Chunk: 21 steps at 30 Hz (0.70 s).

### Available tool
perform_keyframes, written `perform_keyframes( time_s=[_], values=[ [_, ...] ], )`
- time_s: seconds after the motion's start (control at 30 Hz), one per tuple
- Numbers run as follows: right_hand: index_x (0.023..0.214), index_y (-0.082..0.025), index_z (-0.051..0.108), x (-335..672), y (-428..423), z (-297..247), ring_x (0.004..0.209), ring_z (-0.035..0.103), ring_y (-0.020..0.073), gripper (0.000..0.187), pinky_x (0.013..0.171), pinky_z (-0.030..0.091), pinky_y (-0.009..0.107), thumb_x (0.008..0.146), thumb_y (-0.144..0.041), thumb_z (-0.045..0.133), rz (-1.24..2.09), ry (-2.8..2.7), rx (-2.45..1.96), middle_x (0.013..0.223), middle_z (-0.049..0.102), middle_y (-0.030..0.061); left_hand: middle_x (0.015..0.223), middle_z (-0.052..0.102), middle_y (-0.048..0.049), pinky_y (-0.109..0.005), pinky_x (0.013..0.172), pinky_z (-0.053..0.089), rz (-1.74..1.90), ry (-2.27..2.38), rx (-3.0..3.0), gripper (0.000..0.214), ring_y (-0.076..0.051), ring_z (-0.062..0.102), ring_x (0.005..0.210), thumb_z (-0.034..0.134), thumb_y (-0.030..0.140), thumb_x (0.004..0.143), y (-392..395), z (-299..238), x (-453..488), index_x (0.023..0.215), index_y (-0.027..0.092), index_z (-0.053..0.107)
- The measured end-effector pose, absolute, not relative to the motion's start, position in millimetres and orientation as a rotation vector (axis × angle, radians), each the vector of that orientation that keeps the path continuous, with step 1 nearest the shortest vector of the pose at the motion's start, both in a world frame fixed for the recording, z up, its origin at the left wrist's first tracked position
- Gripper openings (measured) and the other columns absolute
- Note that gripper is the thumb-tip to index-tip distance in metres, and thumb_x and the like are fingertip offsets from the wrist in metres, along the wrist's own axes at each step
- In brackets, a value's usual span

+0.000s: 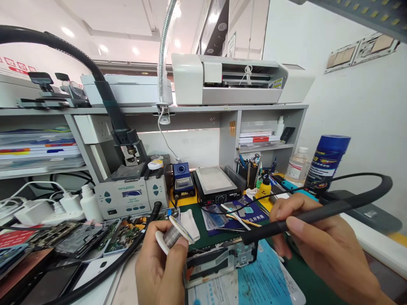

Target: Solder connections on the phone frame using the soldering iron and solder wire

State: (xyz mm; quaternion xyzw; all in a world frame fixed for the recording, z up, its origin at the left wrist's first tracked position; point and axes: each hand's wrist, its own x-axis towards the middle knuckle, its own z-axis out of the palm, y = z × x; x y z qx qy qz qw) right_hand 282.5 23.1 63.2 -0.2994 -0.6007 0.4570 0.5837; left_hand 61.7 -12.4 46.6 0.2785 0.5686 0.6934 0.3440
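Note:
My left hand (160,267) is closed around a small spool of solder wire (173,236) with pale flanges, thumb pressed against its side. Just right of that thumb, an opened phone frame (219,266) is tilted up on edge; whether the left fingers also grip it is hidden. My right hand (330,237) pinches the black handle of a soldering iron (273,231), which points left. The iron's front end lies over the phone frame's upper edge, and its cable loops back on the right. Below the frame is a blue and white printed sheet (263,279) on a green mat.
Behind stand a hot air station (130,197), a blue soldering station (182,182) and a heating plate (216,180). Phone parts and boards (127,233) crowd the left, crossed by a thick black hose (127,254). A spray can (327,163) and bottle (297,165) stand right.

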Motion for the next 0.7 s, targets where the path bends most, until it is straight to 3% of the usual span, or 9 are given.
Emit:
perform_keyframes(
  time_s=[0.23,0.37,0.7],
  values=[
    [0.086,-0.023,0.072,281.3,22.8,63.5,0.051,0.061,0.0191,0.018,0.046,0.049,0.028,0.089,-0.04,0.075,1.052,-1.404,-0.71,0.064,0.065,0.0035,0.064,0.052,0.0029,-0.023,0.042,0.045,1.812,1.478,0.741,0.028,-0.017,0.043,0.062,0.069,0.046,0.065,-10.1,41.2,59.0,0.081,0.026,0.056],
    [0.085,-0.023,0.072,280.5,21.1,63.9,0.05,0.06,0.0208,0.018,0.046,0.048,0.03,0.088,-0.041,0.075,1.018,-1.4,-0.717,0.061,0.064,0.0034,0.063,0.054,0.0019,-0.026,0.04,0.047,1.793,1.474,0.704,0.034,-0.018,0.045,0.061,0.071,0.049,0.06,-8.6,38.3,56.4,0.082,0.026,0.058],
    [0.087,-0.025,0.072,281.3,18.9,65.0,0.052,0.061,0.0185,0.013,0.047,0.048,0.027,0.091,-0.038,0.071,0.98,-1.447,-0.705,0.066,0.064,0.0032,0.065,0.052,0.0031,-0.021,0.042,0.043,1.812,1.476,0.759,0.028,-0.015,0.042,0.061,0.067,0.046,0.066,-12.1,44.0,61.2,0.081,0.026,0.056]
  ],
)
